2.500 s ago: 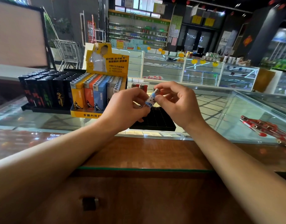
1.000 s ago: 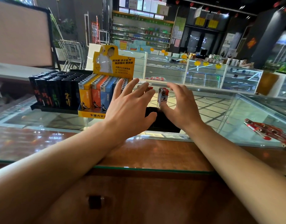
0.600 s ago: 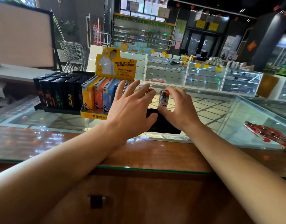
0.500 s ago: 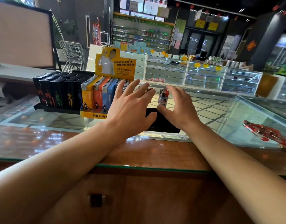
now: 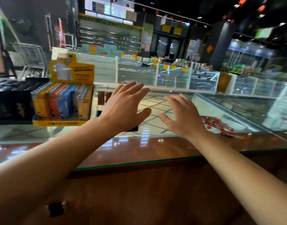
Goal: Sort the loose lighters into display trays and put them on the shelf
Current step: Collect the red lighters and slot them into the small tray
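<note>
The view is motion-blurred. My left hand [image 5: 125,106] is open with fingers spread, hovering over a low black display tray [image 5: 133,128] that it mostly hides. Two red lighters [image 5: 104,98] stand at that tray's far left. My right hand [image 5: 183,116] is also open and holds nothing, above the bare glass counter [image 5: 155,125] to the right of the tray. A pile of loose red lighters [image 5: 217,125] lies on the glass just right of my right hand.
A yellow display tray [image 5: 61,104] filled with yellow, orange and blue lighters stands left of my left hand. A tray of black lighters [image 5: 9,101] is beside it at far left. A wooden counter edge [image 5: 139,151] runs in front; shop cabinets stand behind.
Both hands have let go of the black tray and shifted right, the right hand now off the tray over bare glass. The view has swung right and blurred.
</note>
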`<state>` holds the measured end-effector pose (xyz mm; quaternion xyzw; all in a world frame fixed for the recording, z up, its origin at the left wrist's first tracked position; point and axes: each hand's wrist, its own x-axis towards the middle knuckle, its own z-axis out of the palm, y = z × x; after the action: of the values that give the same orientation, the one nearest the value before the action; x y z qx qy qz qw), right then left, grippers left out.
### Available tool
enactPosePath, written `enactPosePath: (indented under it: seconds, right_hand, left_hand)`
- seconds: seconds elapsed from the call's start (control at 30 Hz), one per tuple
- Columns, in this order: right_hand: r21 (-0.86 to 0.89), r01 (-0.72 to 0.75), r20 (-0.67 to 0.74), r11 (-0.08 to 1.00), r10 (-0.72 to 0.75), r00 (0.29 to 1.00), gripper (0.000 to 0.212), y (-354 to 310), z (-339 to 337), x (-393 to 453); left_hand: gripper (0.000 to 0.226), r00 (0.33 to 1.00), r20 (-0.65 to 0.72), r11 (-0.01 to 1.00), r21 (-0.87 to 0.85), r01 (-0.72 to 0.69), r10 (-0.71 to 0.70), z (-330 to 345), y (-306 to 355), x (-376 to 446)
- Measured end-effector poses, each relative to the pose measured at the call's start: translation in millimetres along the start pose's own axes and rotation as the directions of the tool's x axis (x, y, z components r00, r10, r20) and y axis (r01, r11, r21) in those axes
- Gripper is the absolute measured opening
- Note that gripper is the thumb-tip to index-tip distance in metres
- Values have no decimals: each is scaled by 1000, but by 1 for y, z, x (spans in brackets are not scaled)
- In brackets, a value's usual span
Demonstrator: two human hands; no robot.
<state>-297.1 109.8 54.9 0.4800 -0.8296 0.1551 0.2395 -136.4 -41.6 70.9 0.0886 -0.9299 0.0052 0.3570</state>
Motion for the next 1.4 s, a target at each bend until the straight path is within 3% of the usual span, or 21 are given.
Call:
enactPosePath:
  seconds: [0.3, 0.6, 0.8, 1.0, 1.4]
  right_hand:
    - [-216, -232, 49, 948, 248, 967, 76, 106, -43, -77]
    - [-229, -351, 43, 908, 370, 928, 84, 162, -49, -135]
    - [-217, -379, 37, 899, 396, 918, 78, 179, -42, -150]
    - [-198, -359, 29, 912, 371, 928, 75, 177, -39, -150]
    - [-75, -209, -4, 975, 209, 978, 74, 118, -29, -110]
  left_hand:
    - [65, 963, 180, 968, -184, -168, 201, 62, 98, 59]
    - [65, 893, 310, 934, -245, -258, 328, 125, 166, 89]
    - [69, 783, 541, 952, -188, -243, 307, 148, 195, 101]
    - [67, 692, 647, 947, -208, -244, 320, 150, 188, 103]
    - [65, 656, 674, 940, -206, -272, 338, 92, 112, 46]
